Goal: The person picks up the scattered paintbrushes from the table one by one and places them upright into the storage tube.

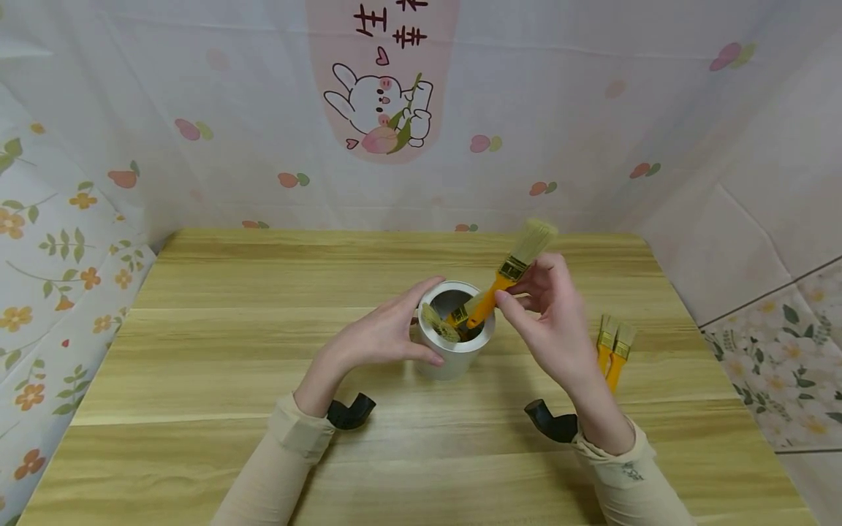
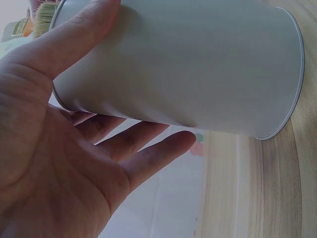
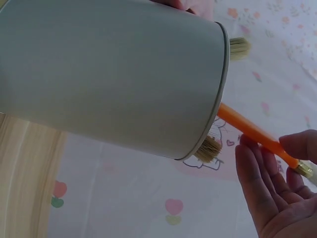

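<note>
We see the left hand (image 1: 388, 325) reaching in from the lower left, its thumb and spread fingers curved in a wide C around the upright white can (image 1: 449, 369) on the table (image 1: 217, 351). The right hand (image 1: 558, 325) is raised beside the rim, wrist angled inward, thumb and fingers nearly closed in a pinch on a brush (image 1: 513, 267), which we find tilted bristles up, its orange handle end in the can's mouth. More bristles (image 1: 439, 324) poke from the can, and two brushes (image 1: 618, 349) lie beside the right wrist.
</note>
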`<action>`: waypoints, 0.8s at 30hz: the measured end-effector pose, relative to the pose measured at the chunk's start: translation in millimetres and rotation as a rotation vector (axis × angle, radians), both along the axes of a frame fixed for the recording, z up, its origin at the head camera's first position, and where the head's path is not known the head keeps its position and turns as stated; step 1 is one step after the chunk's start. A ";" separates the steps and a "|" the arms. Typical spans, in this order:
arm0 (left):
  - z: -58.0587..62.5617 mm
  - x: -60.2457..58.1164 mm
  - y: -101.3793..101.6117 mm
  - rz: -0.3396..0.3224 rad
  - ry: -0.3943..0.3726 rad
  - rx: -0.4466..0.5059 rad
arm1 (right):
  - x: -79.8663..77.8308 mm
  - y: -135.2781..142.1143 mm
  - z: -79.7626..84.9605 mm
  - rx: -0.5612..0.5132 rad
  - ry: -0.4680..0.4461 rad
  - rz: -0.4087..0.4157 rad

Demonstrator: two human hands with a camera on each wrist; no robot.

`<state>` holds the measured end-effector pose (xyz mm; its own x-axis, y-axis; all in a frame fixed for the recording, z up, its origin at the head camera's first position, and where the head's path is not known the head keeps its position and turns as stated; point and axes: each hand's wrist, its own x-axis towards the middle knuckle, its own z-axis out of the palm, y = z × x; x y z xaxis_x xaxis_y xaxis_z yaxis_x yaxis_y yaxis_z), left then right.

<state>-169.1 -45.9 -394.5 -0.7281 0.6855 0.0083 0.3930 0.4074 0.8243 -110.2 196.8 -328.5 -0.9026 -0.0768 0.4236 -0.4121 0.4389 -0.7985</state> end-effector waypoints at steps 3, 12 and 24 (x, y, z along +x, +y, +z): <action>0.1 -0.3 0.5 -0.002 0.001 0.000 | 0.8 0.4 -2.3 0.102 -0.007 -0.014; -0.2 -0.4 0.3 0.000 0.009 -0.003 | 0.8 1.7 -5.4 0.309 -0.010 0.022; 0.3 0.0 1.1 0.015 0.006 -0.025 | -2.3 4.4 -9.6 0.429 0.016 0.068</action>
<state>-169.1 -44.8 -394.2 -0.7384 0.6743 -0.0048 0.3911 0.4341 0.8115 -112.4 201.2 -338.2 -0.8828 -0.3080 0.3547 -0.4627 0.7007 -0.5431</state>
